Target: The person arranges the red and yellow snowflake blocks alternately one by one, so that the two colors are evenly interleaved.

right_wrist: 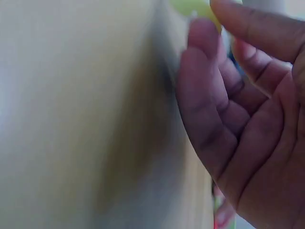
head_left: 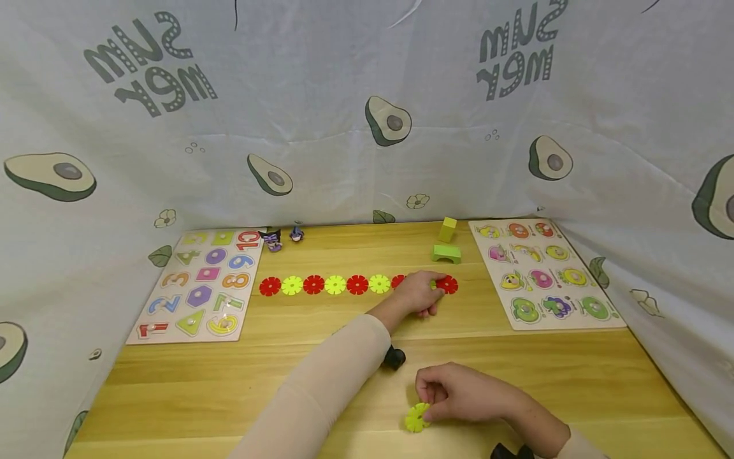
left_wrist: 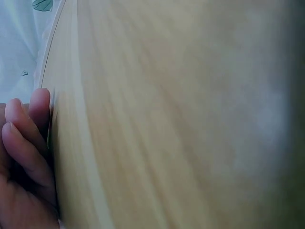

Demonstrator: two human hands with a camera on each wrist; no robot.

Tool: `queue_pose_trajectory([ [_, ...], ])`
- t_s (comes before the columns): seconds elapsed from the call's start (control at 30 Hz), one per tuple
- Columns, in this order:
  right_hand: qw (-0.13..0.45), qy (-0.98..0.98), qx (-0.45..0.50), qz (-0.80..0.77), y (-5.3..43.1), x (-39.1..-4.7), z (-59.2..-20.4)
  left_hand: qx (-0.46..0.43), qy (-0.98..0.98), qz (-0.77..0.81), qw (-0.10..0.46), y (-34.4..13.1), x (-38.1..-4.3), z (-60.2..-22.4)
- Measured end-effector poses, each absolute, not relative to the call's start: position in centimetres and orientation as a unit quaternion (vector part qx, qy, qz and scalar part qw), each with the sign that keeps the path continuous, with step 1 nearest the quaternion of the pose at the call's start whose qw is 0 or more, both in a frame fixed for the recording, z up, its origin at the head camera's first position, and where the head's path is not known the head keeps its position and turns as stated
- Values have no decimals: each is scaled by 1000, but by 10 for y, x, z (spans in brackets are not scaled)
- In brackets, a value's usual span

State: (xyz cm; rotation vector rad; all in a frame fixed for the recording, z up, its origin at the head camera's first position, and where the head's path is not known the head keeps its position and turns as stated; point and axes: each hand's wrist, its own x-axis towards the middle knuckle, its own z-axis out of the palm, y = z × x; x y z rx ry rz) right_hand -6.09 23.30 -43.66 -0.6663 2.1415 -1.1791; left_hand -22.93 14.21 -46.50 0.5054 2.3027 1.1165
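Observation:
A row of flat plastic snowflake discs with notched rims, alternating red (head_left: 357, 285) and yellow (head_left: 335, 285), lies across the table. My left hand (head_left: 415, 293) reaches to the row's right end. Its index finger and thumb pinch the edge of the last red snowflake disc (head_left: 450, 284), while its other fingers are curled under. That hand covers part of the discs just left of it. Nearer to me, my right hand (head_left: 467, 392) pinches a yellow snowflake disc (head_left: 417, 417) between thumb and fingers, low over the table. In the right wrist view only a blurred edge of this disc (right_wrist: 190, 5) shows.
A number and shape puzzle board (head_left: 197, 287) lies on the left, a fruit puzzle board (head_left: 545, 274) on the right. Behind the row stand a green arch block (head_left: 446, 254), a yellow-green block (head_left: 448, 229) and two small figurines (head_left: 272, 241). A printed curtain (head_left: 321, 76) encloses the table.

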Motion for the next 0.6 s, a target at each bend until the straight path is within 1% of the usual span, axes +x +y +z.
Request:
queue_pose_trajectory([
  [0.07, 303, 802, -223, -465, 247, -68, -433, 189, 852, 412, 262, 142, -230, -465],
  [0.13, 286, 808, -185, -482, 262, -79, -430, 190, 852, 414, 259, 142, -230, -465],
  [0.2, 250, 820, -136, -496, 277, -91, -429, 191, 852, 414, 257, 142, -230, -466],
  [0.3, 176, 849, -57, -494, 296, -111, -427, 189, 853, 415, 255, 142, -230, -467],
  [0.37, 126, 872, -8, -473, 306, -124, -427, 190, 854, 414, 253, 142, -229, -467],
  [0.43, 88, 889, 33, -449, 314, -137, -429, 189, 853, 415, 253, 142, -229, -467],
  [0.5, 61, 900, 67, -426, 320, -149, -431, 189, 855, 414, 249, 143, -228, -467],
  [0.6, 44, 907, 113, -403, 327, -166, -436, 184, 857, 415, 245, 143, -227, -466],
])
